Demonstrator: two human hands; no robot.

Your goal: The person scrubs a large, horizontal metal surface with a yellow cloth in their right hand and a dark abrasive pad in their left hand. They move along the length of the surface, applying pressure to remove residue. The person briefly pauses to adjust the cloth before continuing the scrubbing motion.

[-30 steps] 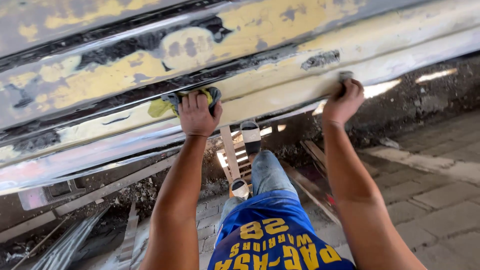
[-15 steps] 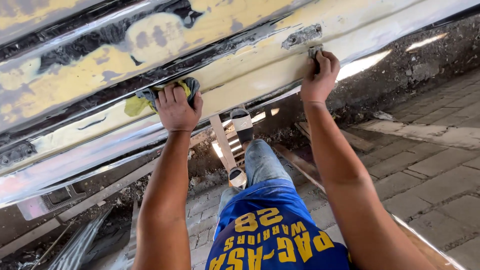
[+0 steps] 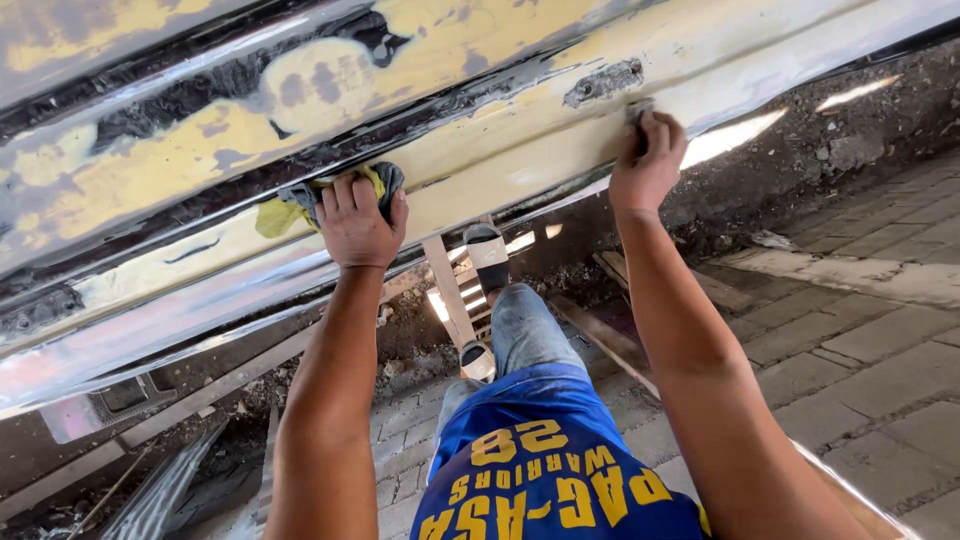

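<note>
A long vehicle body panel (image 3: pixel 480 170), patched with yellow filler and dark bare spots, is seen across the upper view. The left hand (image 3: pixel 358 222) is pressed flat, fingers spread, on a grey and yellow rag (image 3: pixel 300 200) held against the panel at about 10 o'clock from the centre. The right hand (image 3: pixel 648 165) is curled at about 1 o'clock over a small grey sanding block (image 3: pixel 636 108), which is pinned to the panel just below a dark chipped patch (image 3: pixel 603 82); how firmly it is gripped cannot be told. Compared with half a second ago, both hands are found a little lower and further right in the view, and the chipped patch is now seen clear of the right hand's fingers. A blue jersey (image 3: pixel 545 470) and paving bricks (image 3: pixel 860 330) are seen at 6 and 4 o'clock.
</note>
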